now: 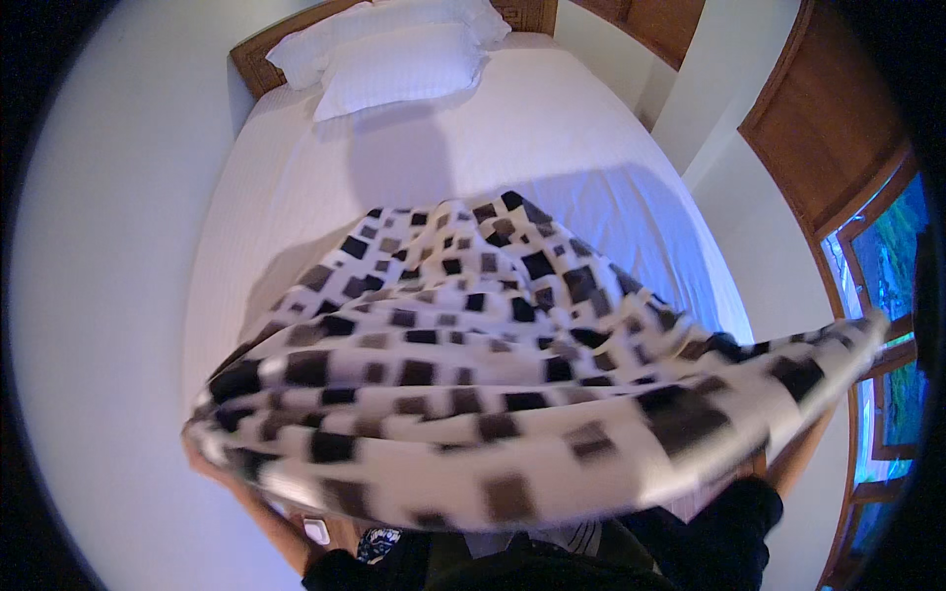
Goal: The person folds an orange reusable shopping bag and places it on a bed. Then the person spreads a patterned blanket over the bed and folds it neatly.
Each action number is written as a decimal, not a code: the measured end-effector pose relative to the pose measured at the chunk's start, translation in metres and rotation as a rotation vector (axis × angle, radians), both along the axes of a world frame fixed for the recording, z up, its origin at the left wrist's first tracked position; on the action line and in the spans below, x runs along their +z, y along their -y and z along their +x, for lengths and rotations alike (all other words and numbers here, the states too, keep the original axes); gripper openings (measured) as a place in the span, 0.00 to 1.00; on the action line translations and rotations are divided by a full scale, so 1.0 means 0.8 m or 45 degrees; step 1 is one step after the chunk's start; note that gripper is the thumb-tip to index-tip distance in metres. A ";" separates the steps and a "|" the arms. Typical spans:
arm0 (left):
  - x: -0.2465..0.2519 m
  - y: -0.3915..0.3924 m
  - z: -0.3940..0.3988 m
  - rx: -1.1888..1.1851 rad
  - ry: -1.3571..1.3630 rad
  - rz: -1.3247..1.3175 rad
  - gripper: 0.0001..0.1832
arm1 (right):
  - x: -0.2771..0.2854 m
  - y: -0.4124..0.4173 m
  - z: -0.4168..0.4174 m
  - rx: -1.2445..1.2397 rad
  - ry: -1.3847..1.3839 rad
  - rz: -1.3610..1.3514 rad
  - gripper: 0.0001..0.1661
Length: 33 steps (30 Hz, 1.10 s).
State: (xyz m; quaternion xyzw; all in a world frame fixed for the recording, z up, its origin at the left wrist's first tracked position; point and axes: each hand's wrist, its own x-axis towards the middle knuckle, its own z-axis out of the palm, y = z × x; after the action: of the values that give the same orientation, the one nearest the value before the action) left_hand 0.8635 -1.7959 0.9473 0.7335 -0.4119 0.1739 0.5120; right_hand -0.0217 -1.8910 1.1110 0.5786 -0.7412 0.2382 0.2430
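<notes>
A white blanket point(473, 436) patterned with black, brown and grey squares spreads in front of me, its near edge lifted and blurred. At its left end my left hand point(196, 447) grips the bunched edge, partly covered by cloth. My right forearm point(804, 449) reaches up behind the raised right end; the cloth hides my right hand, though that corner is held up high. The blanket's far part lies in folds on the white sheet point(295, 192) of a bed.
White pillows point(406, 63) lie against the carved wooden headboard point(255, 63). A white wall point(111, 258) runs close along the left. On the right are wooden panels point(820, 111) and wood-framed windows point(883, 258). Wooden floor point(344, 528) shows below the blanket.
</notes>
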 end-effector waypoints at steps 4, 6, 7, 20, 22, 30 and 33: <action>0.007 0.010 0.043 0.031 -0.029 -0.031 0.18 | -0.080 0.043 0.122 0.326 0.011 1.320 0.43; -0.011 0.020 0.064 0.023 0.188 0.296 0.19 | -0.160 0.042 0.159 0.520 -0.317 2.062 0.37; -0.031 0.037 0.078 -0.030 0.389 0.409 0.18 | -0.191 0.044 0.165 0.731 -0.239 2.342 0.38; 0.206 0.515 0.157 0.278 0.643 0.167 0.24 | 0.247 0.584 0.153 -0.137 -0.085 0.001 0.26; 0.268 0.502 0.188 0.358 0.871 -0.111 0.27 | 0.304 0.542 0.159 -0.053 0.034 -0.593 0.22; 0.380 0.355 0.240 0.612 1.225 0.059 0.26 | 0.264 0.413 0.121 -0.293 -0.749 -0.617 0.20; 0.347 0.320 0.258 0.493 1.196 0.121 0.24 | 0.191 0.379 0.075 -0.086 -0.751 -0.783 0.22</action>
State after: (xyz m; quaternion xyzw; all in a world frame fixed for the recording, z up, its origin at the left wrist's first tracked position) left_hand 1.0696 -2.0521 1.2251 0.6615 -0.4617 0.5575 0.1960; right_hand 0.0386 -2.1944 1.2638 0.4981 -0.5529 0.2643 0.6135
